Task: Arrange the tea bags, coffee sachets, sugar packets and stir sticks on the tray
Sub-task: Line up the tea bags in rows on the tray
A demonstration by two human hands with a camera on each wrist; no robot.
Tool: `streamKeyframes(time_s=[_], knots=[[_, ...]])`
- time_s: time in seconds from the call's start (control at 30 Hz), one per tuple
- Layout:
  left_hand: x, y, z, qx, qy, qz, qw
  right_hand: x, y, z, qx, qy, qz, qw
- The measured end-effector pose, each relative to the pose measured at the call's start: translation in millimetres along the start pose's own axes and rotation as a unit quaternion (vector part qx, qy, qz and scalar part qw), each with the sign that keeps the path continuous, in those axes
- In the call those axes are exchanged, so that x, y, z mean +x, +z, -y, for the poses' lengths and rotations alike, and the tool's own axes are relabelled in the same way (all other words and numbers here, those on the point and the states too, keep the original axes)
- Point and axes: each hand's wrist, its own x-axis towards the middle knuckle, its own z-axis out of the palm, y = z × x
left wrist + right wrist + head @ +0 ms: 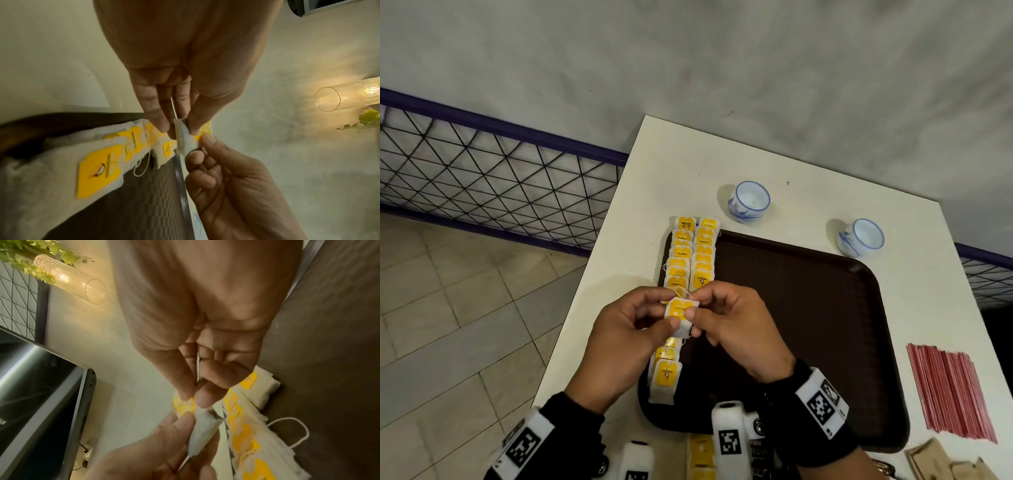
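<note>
A white tea bag with a yellow tag (681, 310) hangs over the left side of the dark brown tray (808, 308). My left hand (667, 310) pinches its left edge and my right hand (697, 306) pinches its right edge. In the left wrist view the left hand (179, 128) nips the tea bag (185, 142) from above. The right wrist view shows the right hand (195, 400) pinching the tag end of the tea bag (203, 426). Two rows of tea bags (690, 253) lie along the tray's left edge, with more tea bags (664, 377) below my hands.
Two blue-and-white cups (749, 201) (860, 237) stand behind the tray. Red stir sticks (948, 394) and brown packets (941, 462) lie right of it. More yellow tea bags (700, 452) sit at the near edge. The table's left edge (592, 274) drops to the floor.
</note>
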Motion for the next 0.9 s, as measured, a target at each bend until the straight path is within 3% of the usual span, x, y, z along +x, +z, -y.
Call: streamKeyframes(time_s=[0.33, 0.6, 0.9], knots=[[-2, 2, 1, 0.043, 0.014, 0.001, 0.999, 2, -19, 0, -0.004, 0.008, -0.014, 1.000], [-16, -19, 13, 0.079, 0.003, -0.023, 0.997, 25, -37, -14, -0.028, 0.082, 0.002, 0.996], [-61, -35, 30, 0.174, -0.007, 0.042, 0.984, 50, -23, -22, -0.070, 0.090, -0.048, 0.992]])
